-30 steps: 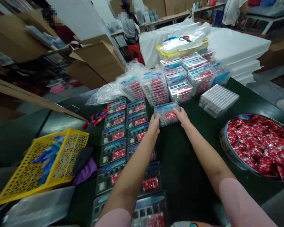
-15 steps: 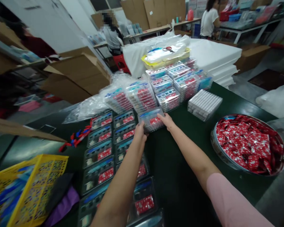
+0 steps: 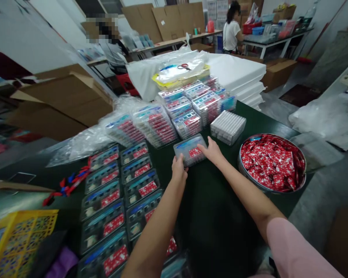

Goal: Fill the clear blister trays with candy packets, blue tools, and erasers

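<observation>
A small stack of clear plastic cases (image 3: 188,148), with a blue item and a red patterned packet inside the top one, sits between my hands on the dark green table. My left hand (image 3: 179,168) grips its lower left corner. On its right side, my right hand (image 3: 212,151) holds the edge, with the thumb and fingers on the case. Just behind stand stacked filled cases (image 3: 187,123). To the left lie two columns of open cases (image 3: 103,200) with blue items and red packets.
A round tin (image 3: 272,162) of red packets stands at the right. Behind my right hand is a white ribbed stack (image 3: 228,126). A yellow basket (image 3: 23,235) is at the lower left. People (image 3: 232,34) sit at far tables.
The view has swung to the right, so most things appear further left. The held stack has come away from the tall stacks and nearer the middle of the table.
</observation>
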{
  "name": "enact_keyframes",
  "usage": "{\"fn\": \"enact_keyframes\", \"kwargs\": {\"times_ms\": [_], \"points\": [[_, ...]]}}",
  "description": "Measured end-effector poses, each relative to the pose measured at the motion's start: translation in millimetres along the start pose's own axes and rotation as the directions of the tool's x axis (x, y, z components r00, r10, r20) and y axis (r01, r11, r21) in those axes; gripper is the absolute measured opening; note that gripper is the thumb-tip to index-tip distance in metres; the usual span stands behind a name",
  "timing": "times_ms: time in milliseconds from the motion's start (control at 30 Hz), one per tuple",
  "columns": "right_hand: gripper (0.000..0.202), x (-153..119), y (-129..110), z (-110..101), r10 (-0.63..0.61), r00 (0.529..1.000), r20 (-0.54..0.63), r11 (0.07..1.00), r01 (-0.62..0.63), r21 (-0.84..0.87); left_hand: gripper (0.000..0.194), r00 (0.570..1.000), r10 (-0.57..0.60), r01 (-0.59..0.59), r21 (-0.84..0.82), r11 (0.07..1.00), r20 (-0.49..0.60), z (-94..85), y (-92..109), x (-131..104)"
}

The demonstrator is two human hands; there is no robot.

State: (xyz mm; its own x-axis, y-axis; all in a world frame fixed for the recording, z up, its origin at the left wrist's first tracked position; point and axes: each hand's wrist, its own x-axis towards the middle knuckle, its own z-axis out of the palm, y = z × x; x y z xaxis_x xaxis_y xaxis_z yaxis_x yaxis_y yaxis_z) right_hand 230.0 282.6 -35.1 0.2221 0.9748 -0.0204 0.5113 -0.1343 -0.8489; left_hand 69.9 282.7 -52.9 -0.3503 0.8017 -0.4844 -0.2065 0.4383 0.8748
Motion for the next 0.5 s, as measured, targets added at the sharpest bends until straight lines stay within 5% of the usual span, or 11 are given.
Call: {"fn": "enact_keyframes", "kwargs": {"times_ms": [133,233,300,433,500], "points": [[0.074,22,-11,-66,-0.174,0.974,-0.143,0.939,0.120,-0.322,0.039,1.000,-0.020,0.020,0.008,1.000,-0.004,4.9,3,-3],[0.087,64,4,-118,-0.080,0.972,-0.222,0.873,-0.040,-0.486,0.055,0.999,-0.036,0.036,0.015,0.999,0.004,0.8,8,-5],[0.092,93,21,-144,0.031,0.988,-0.150,0.856,-0.104,-0.507,0.069,1.000,-0.012,0.012,0.010,1.000,-0.021,-5.8,9,-15],[0.100,128,57,-170,0.146,0.988,0.057,0.836,-0.092,-0.541,0.068,0.953,0.290,-0.291,-0.003,0.957,-0.088,-13.4,-7,-66],[0.095,132,68,-173,0.171,0.980,0.102,0.846,-0.093,-0.525,0.065,0.870,0.483,-0.485,-0.008,0.875,0.101,0.1,-21,-98]]}}
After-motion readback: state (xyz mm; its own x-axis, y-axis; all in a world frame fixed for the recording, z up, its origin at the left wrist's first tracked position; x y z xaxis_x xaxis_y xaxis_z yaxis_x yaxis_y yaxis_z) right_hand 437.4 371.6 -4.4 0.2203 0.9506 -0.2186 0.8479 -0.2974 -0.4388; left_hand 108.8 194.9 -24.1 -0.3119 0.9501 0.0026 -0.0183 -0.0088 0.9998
